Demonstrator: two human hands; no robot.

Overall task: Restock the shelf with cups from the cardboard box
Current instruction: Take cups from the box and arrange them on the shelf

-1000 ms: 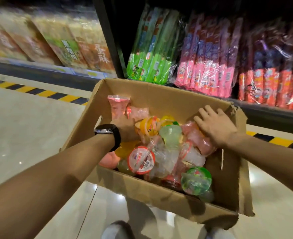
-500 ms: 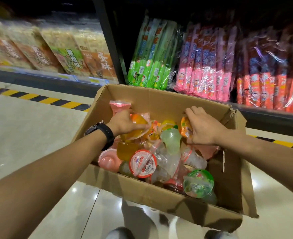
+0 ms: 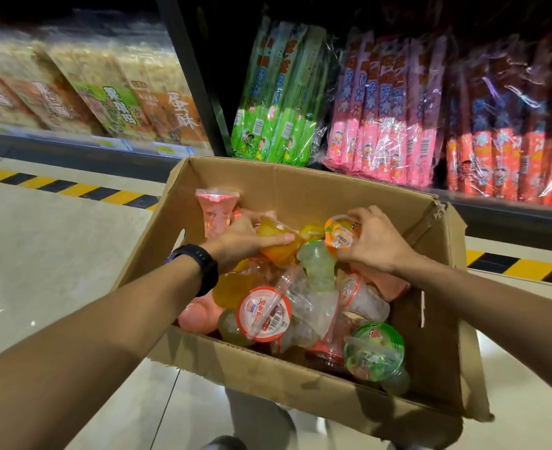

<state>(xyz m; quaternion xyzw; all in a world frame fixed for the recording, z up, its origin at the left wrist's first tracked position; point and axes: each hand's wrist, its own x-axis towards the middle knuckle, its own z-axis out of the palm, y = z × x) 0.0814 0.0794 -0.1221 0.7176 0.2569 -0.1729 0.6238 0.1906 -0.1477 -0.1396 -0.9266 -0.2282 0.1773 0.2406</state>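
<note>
The left forearm point(image 3: 112, 323) and right forearm point(image 3: 482, 297) are bare, a black watch point(image 3: 200, 265) on a wide black band circles the left wrist, and below the cardboard box point(image 3: 300, 381) grey trousers point(image 3: 258, 417) and a dark shoe point(image 3: 224, 443) show.

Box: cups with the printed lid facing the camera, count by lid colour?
Orange lid: 1, gripped by the right hand
Red lid: 1
Green lid: 1
Total: 3
The left hand grips an orange cup, no print showing; the rest are jumbled.
</note>
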